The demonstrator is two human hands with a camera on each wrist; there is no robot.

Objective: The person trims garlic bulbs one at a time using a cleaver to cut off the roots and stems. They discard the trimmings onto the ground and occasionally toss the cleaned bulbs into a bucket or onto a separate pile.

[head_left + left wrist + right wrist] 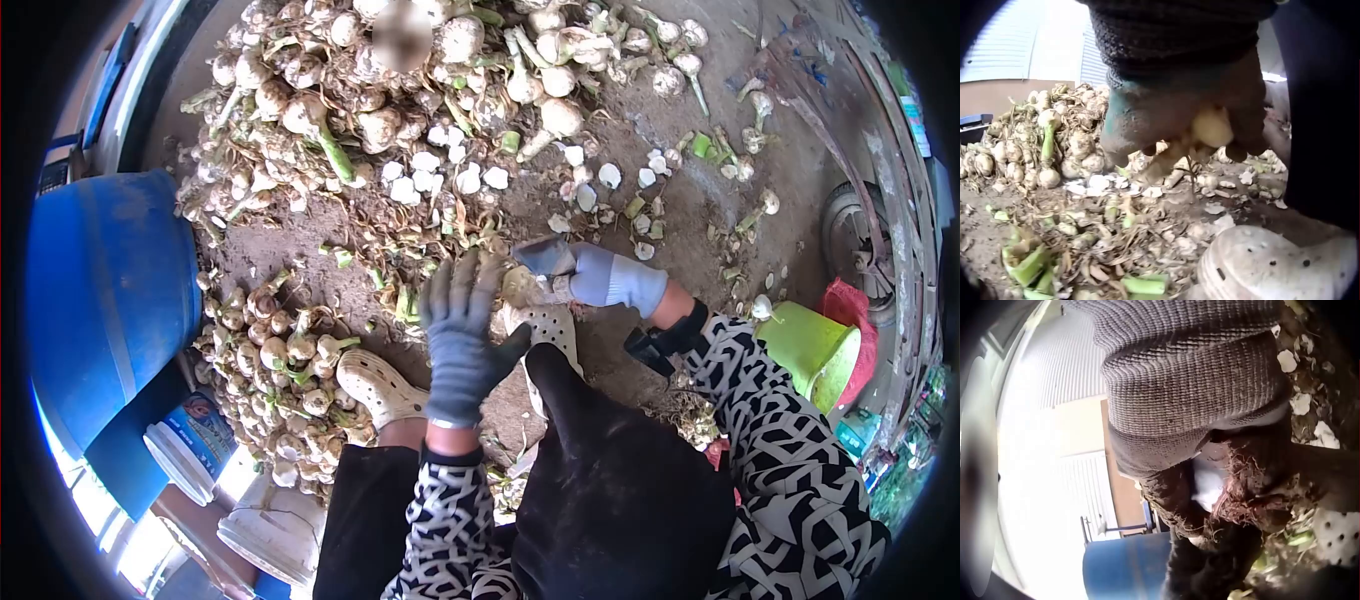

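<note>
In the head view, my left hand (462, 345), in a grey work glove, hovers beside the left shoe with fingers stretched forward and thumb spread toward the other hand. My right hand (600, 277), also gloved, reaches in from the right and grips a garlic bulb (521, 287) above the right shoe. The left thumb and fingertips are close to that bulb. Up close in the left wrist view, the pale bulb (1212, 127) shows beside the left glove. Dirt and stringy roots (1241, 500) cling about the right hand's fingers in the right wrist view.
A big heap of garlic (380, 110) lies ahead, with white cut pieces (425, 175) at its edge. A smaller pile (275, 345) is at left beside a blue barrel (115, 290). Perforated clogs (380, 385) are on my feet. A green bucket (810, 350) stands right.
</note>
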